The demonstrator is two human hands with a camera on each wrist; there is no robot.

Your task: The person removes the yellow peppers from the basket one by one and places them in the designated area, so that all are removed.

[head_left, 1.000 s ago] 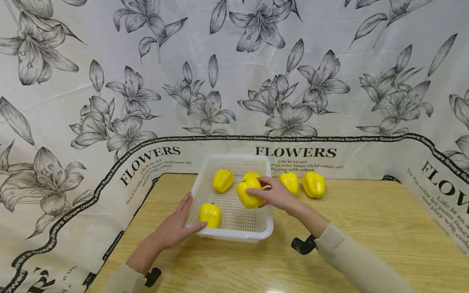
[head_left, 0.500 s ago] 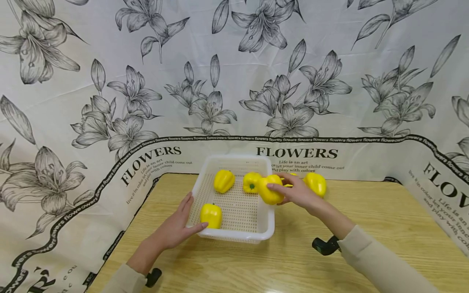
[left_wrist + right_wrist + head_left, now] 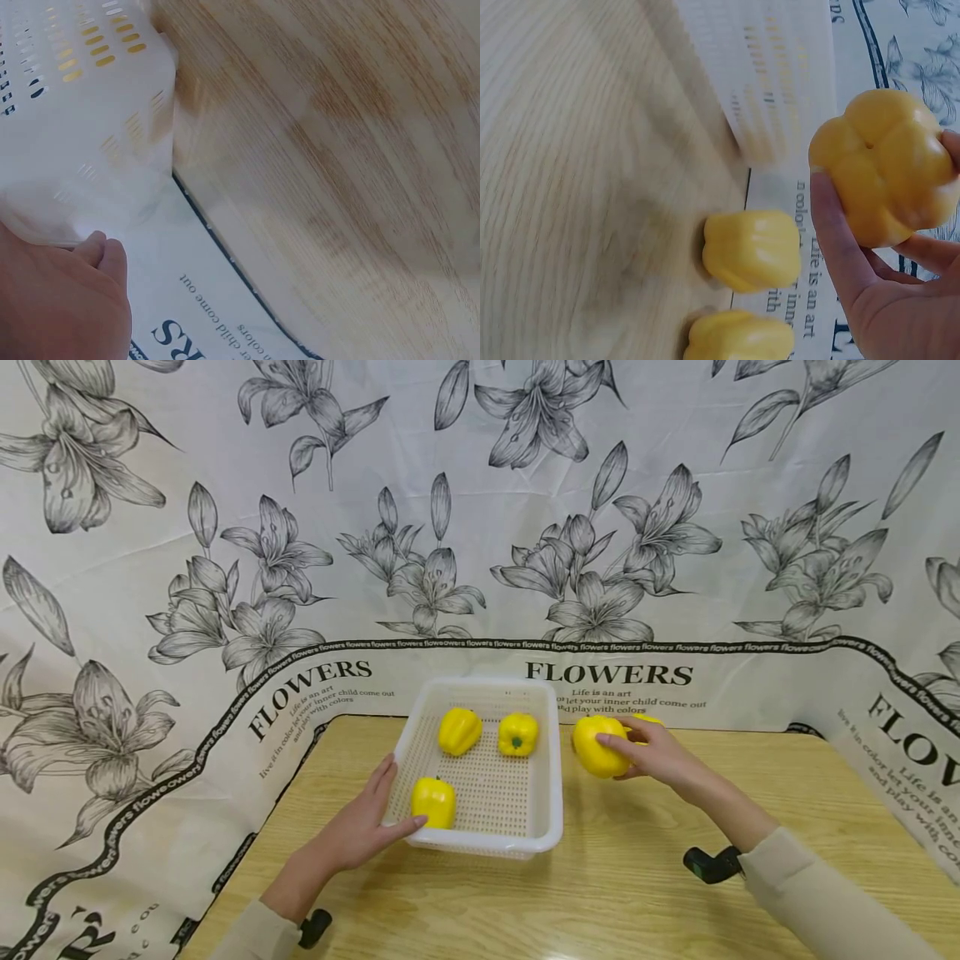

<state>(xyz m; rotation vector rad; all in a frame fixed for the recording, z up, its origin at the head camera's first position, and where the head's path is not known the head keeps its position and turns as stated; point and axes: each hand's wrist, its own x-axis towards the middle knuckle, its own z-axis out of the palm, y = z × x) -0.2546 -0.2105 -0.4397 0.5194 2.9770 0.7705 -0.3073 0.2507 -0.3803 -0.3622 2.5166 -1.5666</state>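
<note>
My right hand (image 3: 660,752) grips a yellow bell pepper (image 3: 600,747), held above the table just right of the white plastic basket (image 3: 551,827). In the right wrist view, the thumb and fingers wrap round this pepper (image 3: 885,161), its lobed bottom facing the camera. My left hand (image 3: 358,827) holds the basket at its near left corner, thumb over the front rim. Inside the basket lie three yellow bell peppers: one at back left (image 3: 459,732), one at back right (image 3: 517,735) and one at front left (image 3: 432,802). The left wrist view shows the hand (image 3: 67,300) at the basket's rim.
Two more yellow bell peppers, one (image 3: 751,250) beside another (image 3: 739,336), stand on the wooden table (image 3: 750,827) right of the basket; the right hand mostly covers them in the head view. A flower-printed cloth (image 3: 480,568) hangs behind the table.
My right hand has moved right with the held pepper, from over the basket to beyond its right rim. The left hand and the basket stay in place.
</note>
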